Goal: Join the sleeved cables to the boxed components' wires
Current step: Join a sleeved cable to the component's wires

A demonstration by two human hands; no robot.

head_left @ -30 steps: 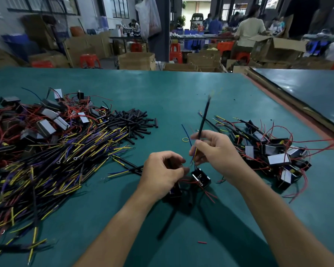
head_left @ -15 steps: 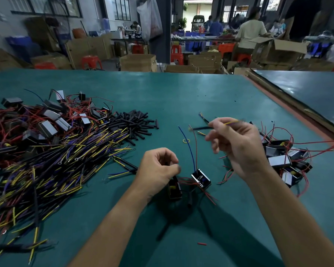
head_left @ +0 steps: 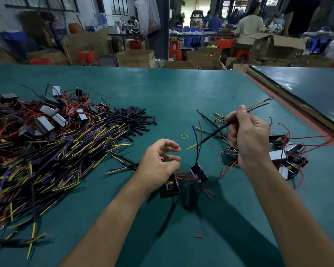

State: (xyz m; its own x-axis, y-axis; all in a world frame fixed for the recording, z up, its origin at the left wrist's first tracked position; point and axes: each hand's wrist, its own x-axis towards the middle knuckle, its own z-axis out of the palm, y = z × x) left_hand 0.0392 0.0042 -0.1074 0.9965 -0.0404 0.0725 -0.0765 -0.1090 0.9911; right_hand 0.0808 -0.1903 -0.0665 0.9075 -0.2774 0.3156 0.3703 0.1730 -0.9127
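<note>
Right hand [head_left: 247,135]: fingers curled round a cable [head_left: 216,132], pinching its black sleeve partway along. The hand is raised above the table [head_left: 181,89], right of the work spot. The cable slants. Its upper end passes my index fingertip and runs up and right, where a yellow and a blue lead come out, one ending in a ring lug [head_left: 270,98]. Its lower end points down and left, with a short yellow lead showing.

Left hand [head_left: 160,160]: released, fingers loosely bent, nothing in them. It hovers low over the table.

Component [head_left: 199,173]: a small black box, tilted, on the table between my forearms. Its blue wire [head_left: 197,151] stands up from it and crosses the cable's lower end; I cannot tell whether they touch. Red wires trail from it across the table.

Second component [head_left: 172,185]: just beside the first, partly under my left wrist.

Loose tube [head_left: 186,197]: black, lying just nearer me than the two components.

Yellow band [head_left: 184,136]: flat on the table, beyond my left fingers.

Left side: cable heap [head_left: 46,166] in yellow, purple and black, a tube heap [head_left: 131,120] at its far right edge, and a left box heap [head_left: 44,122] with red wires behind it.

Right side: right box heap [head_left: 285,157], behind and beside my right hand.

Red scrap [head_left: 199,237]: near me, between my forearms.
</note>
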